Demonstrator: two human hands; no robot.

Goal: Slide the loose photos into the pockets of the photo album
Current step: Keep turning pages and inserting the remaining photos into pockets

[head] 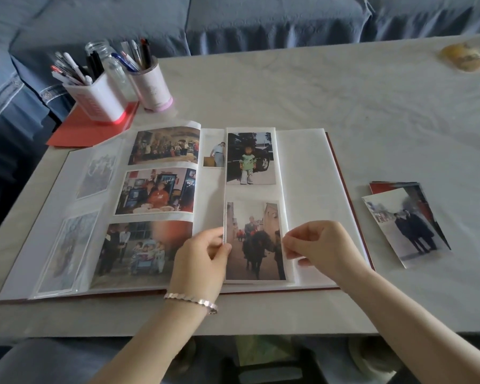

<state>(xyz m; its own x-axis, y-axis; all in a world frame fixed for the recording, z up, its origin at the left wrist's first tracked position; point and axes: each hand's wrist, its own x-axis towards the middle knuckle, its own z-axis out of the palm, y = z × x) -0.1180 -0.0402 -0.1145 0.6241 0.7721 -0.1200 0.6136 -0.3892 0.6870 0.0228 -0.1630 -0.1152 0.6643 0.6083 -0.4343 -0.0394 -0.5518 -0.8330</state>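
The photo album (pixel 313 167) lies open on the table. Its left page holds three landscape photos. On the right page a narrow pocket strip carries a photo of a child by a car (pixel 250 157) at the top and a photo of a rider on a dark horse (pixel 255 242) below it. My left hand (pixel 200 259) pinches the left edge of the horse photo's strip. My right hand (pixel 322 245) pinches its right edge. A small stack of loose photos (pixel 405 223) lies on the table to the right of the album, its top one showing a person in dark clothes.
Two white pen holders (pixel 100 98) and a glass jar (pixel 114 65) stand at the back left on a red folder (pixel 81 131). A yellowish object (pixel 463 56) lies at the far right. A blue sofa (pixel 233 20) runs behind the white table (pixel 344 92).
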